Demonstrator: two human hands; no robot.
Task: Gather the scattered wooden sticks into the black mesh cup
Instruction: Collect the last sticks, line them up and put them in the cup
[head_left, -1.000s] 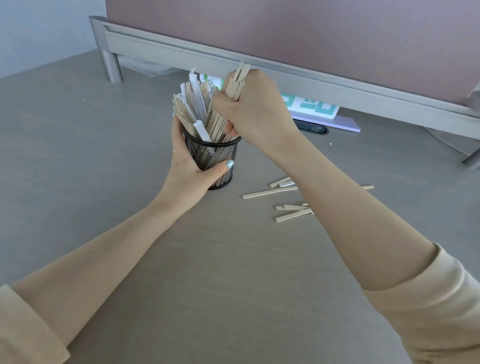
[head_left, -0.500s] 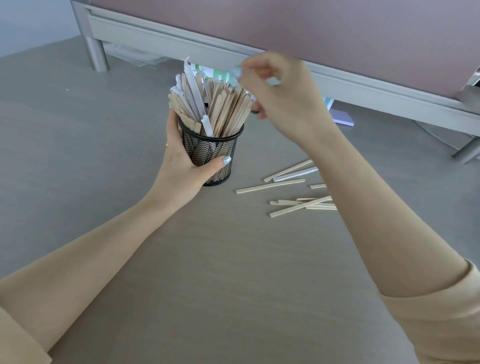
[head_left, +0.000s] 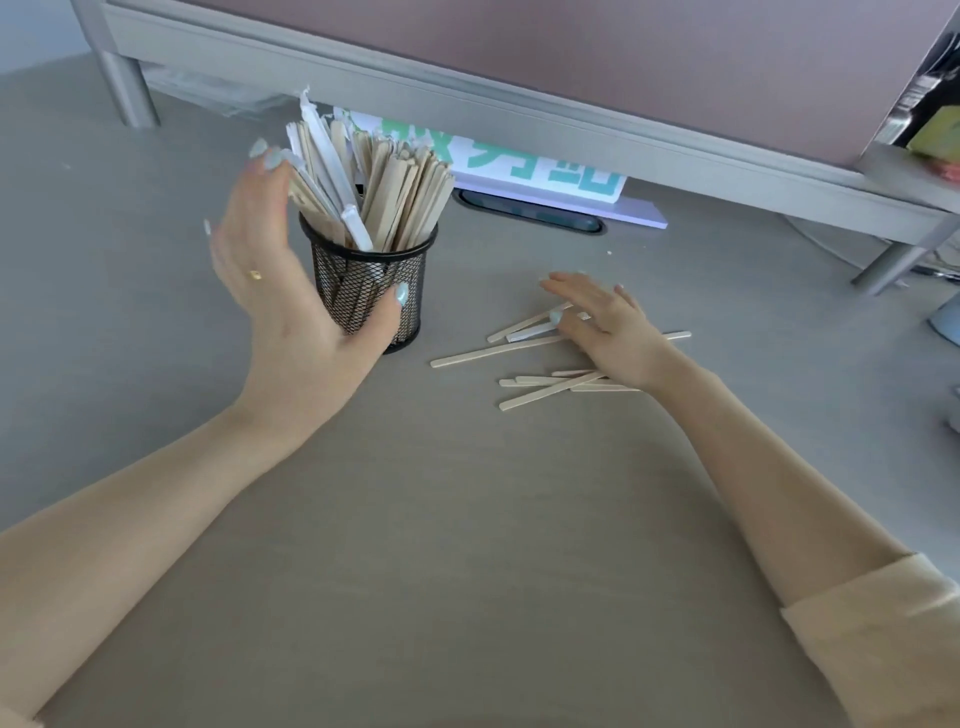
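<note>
Toward the far edge of the tabletop (head_left: 467, 519), left of its middle, the black mesh cup (head_left: 370, 291) stands upright, packed with wooden sticks (head_left: 395, 192) and a few white paper-wrapped ones that fan out above its rim. The left hand (head_left: 280, 291) is at the cup's left side with fingers straight and spread, fingertips against the leaning sticks and the thumb lying on the mesh wall; it grips nothing. To the right of the cup, the scattered wooden sticks (head_left: 498, 351) lie flat in a loose heap, some crossing each other. The right hand (head_left: 602, 327) rests palm down on that heap, fingers extended and relaxed over the sticks, none pinched. Beyond the cup, by the far edge, a white card with green print (head_left: 545, 176) stands under a grey rail (head_left: 519, 104).
</note>
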